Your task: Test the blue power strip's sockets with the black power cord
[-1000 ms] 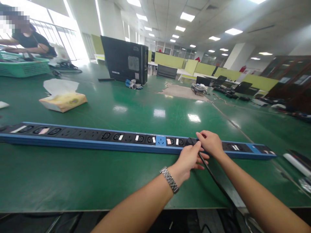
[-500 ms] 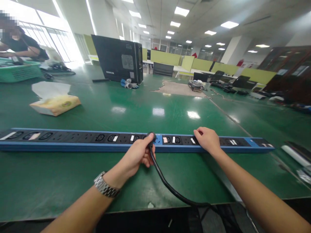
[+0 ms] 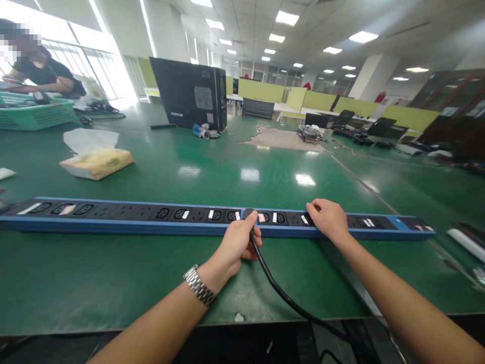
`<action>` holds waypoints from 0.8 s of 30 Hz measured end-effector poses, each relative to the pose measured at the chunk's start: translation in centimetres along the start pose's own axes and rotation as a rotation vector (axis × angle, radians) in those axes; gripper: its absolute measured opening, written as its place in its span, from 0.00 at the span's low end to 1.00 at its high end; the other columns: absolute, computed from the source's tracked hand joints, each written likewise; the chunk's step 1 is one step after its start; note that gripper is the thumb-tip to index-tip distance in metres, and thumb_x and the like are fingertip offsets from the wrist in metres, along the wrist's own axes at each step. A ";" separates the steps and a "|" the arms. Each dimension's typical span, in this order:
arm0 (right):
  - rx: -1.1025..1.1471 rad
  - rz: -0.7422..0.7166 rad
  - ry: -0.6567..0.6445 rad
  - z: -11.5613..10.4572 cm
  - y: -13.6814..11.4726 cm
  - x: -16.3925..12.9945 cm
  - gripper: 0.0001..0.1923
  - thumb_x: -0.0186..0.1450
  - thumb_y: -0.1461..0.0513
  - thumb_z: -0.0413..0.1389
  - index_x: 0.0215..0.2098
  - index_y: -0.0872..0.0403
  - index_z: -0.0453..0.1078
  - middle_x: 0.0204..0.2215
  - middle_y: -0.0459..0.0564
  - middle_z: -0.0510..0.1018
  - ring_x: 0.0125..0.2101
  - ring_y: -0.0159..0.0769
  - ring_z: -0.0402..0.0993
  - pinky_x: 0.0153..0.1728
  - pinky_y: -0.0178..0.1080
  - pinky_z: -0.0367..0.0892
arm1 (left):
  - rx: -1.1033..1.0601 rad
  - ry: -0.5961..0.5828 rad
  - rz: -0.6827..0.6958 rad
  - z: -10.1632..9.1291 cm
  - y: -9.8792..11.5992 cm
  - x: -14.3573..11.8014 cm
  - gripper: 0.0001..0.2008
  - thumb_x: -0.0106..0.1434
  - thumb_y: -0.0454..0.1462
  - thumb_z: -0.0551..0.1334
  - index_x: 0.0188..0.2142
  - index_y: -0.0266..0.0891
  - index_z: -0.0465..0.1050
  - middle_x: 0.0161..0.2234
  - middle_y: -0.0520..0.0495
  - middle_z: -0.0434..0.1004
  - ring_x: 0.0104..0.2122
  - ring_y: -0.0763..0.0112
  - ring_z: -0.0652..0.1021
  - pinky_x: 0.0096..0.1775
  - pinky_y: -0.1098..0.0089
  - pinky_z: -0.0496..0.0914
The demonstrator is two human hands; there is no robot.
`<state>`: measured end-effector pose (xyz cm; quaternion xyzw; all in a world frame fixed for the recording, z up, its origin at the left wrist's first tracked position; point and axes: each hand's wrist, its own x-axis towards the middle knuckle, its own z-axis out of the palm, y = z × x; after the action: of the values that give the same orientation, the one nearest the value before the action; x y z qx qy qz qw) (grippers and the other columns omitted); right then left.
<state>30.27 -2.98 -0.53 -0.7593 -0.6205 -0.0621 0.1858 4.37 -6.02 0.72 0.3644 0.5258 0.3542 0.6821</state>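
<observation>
A long blue and black power strip [image 3: 144,226] with several sockets lies across the green table. My left hand [image 3: 238,240], with a metal watch at the wrist, is closed around a black power plug [image 3: 249,212]. The plug sits over the blue socket section near the strip's middle; whether it is seated I cannot tell. From it a thick black cord [image 3: 278,293] curves down over the table's front edge. Farther right, my right hand [image 3: 329,220] grips the strip by its far edge, thumb and fingers bent, partly covering sockets.
A tissue pack [image 3: 98,162] lies on the table [image 3: 170,283] behind the strip's left part. Farther back stand a black computer case [image 3: 193,96] with gloves [image 3: 205,131] beside it, and a green basket [image 3: 38,114] near a seated person [image 3: 45,76]. Dark items [image 3: 470,245] lie at right.
My left hand has moved right with the plug, from left of the blue socket section to over it. My right hand keeps its place on the strip. The view has shifted slightly.
</observation>
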 end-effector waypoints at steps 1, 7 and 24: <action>0.004 0.001 0.001 0.0 0.0 0.0 0.18 0.65 0.53 0.46 0.26 0.52 0.73 0.30 0.49 0.78 0.31 0.36 0.70 0.28 0.35 0.53 | -0.030 -0.001 -0.001 0.1 -0.1 -0.1 0.25 0.56 0.57 0.59 0.24 0.36 0.68 0.16 0.53 0.69 0.13 0.76 0.68 0.17 0.74 0.64; 0.016 0.005 0.001 0.0 -0.1 0.0 0.18 0.65 0.53 0.46 0.26 0.52 0.73 0.29 0.48 0.78 0.32 0.36 0.70 0.29 0.35 0.53 | -0.223 -0.035 0.268 -0.6 2.4 -2.6 0.23 0.59 0.56 0.57 0.23 0.39 0.64 0.15 0.55 0.63 0.15 0.77 0.66 0.19 0.74 0.62; 0.004 -0.002 0.017 0.0 -0.1 -0.2 0.18 0.65 0.53 0.47 0.26 0.52 0.73 0.28 0.49 0.78 0.30 0.36 0.70 0.28 0.35 0.53 | 0.183 0.359 0.219 -11.3 1.1 -0.6 0.25 0.56 0.56 0.59 0.16 0.39 0.62 0.09 0.54 0.58 0.10 0.78 0.59 0.13 0.76 0.52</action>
<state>30.14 -3.12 -0.55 -0.7579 -0.6197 -0.0674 0.1925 -6.84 -4.60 -0.07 0.4110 0.6260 0.4361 0.4990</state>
